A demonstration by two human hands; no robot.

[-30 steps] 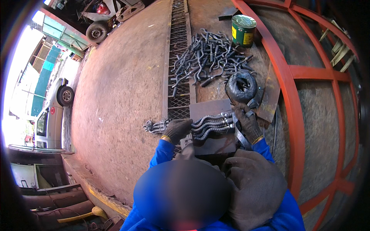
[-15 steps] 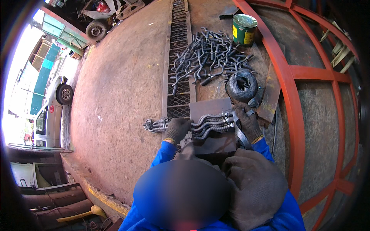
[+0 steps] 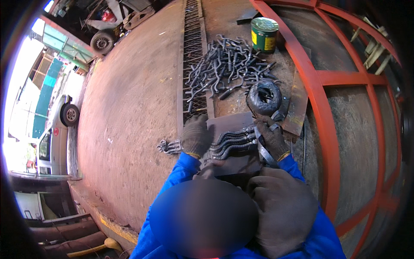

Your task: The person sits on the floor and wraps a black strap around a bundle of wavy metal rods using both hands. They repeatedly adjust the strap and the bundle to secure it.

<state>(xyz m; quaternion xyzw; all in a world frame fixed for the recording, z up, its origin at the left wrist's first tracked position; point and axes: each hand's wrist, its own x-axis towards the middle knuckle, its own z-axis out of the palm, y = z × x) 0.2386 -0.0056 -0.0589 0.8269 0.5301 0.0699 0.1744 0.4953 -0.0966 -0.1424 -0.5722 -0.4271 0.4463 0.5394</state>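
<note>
A row of several bent, ridged metal rods [image 3: 235, 143] lies side by side across a dark metal plate [image 3: 230, 121] in front of me. My left hand [image 3: 196, 136], in a dark knit glove, is over the left part of the rods with its fingers stretched away from me. The rod ends [image 3: 169, 147] show beyond it, bunched together. At the right end of the rods, my gloved right hand [image 3: 272, 137] is closed around a grey strap [image 3: 268, 156], whose loose length hangs toward me. The palm sides of both hands are hidden.
A heap of loose bent rods [image 3: 228, 64] lies beyond, partly on a floor grating [image 3: 192, 47]. Near it are a dark plastic-wrapped coil [image 3: 264, 98] and a green drum [image 3: 264, 36]. A red metal frame [image 3: 317, 116] runs along the right. A vehicle [image 3: 58, 138] stands at left.
My left hand has shifted up and away from me, its fingers turning from pointing right to pointing forward. My right hand keeps its hold on the strap. The view has shifted slightly.
</note>
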